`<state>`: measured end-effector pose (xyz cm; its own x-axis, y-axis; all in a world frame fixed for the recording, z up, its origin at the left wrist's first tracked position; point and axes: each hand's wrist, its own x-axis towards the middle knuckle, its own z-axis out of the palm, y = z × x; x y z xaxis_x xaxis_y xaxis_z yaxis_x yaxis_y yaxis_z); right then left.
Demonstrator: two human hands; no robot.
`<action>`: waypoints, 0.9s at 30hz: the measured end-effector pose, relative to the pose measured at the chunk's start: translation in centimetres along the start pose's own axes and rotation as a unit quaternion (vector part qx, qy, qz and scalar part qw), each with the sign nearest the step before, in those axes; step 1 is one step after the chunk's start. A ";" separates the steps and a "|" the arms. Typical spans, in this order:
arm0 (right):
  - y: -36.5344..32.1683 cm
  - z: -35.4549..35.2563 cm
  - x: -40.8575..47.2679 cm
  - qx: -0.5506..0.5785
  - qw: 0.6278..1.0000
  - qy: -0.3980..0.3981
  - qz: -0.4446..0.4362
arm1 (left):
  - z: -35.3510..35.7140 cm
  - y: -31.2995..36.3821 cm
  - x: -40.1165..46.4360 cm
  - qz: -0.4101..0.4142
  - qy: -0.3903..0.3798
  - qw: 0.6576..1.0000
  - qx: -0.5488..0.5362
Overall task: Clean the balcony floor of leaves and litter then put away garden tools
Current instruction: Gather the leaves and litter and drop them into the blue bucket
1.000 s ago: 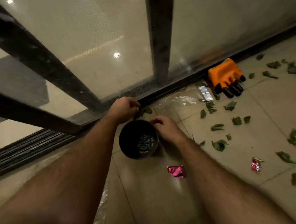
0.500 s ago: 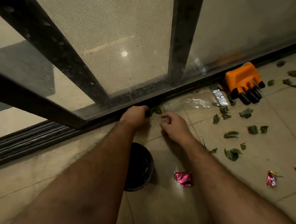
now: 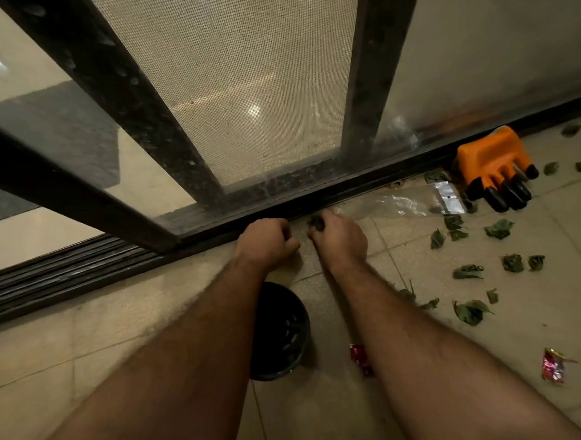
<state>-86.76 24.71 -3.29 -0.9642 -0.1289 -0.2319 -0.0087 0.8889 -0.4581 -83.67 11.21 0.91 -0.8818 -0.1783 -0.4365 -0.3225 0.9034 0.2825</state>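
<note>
Both hands at door track (image 3: 215,231): right hand (image 3: 339,239) fingers pinch a leaf (image 3: 315,222), left hand (image 3: 265,241) curled, contents unclear; black pot (image 3: 290,356) below; orange claw glove (image 3: 493,168) right, claws pointing down-right

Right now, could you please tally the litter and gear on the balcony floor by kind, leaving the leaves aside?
Shiny pink foil wrappers: 2
Silver foil sachet: 1
Clear plastic bag: 1
Orange claw-tipped garden glove: 1
Round black plastic pot: 1
Total: 6
</note>
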 end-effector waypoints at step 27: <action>18.3 -11.9 -10.4 0.254 0.902 0.231 0.261 | 11.4 13.4 -7.0 0.158 -0.074 0.976 -0.131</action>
<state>-80.05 47.61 0.97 -0.8100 0.5507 -0.2013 0.4888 0.4445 -0.7507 -77.87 29.06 -2.01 -0.8988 0.1691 -0.4044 -0.1353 0.7705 0.6229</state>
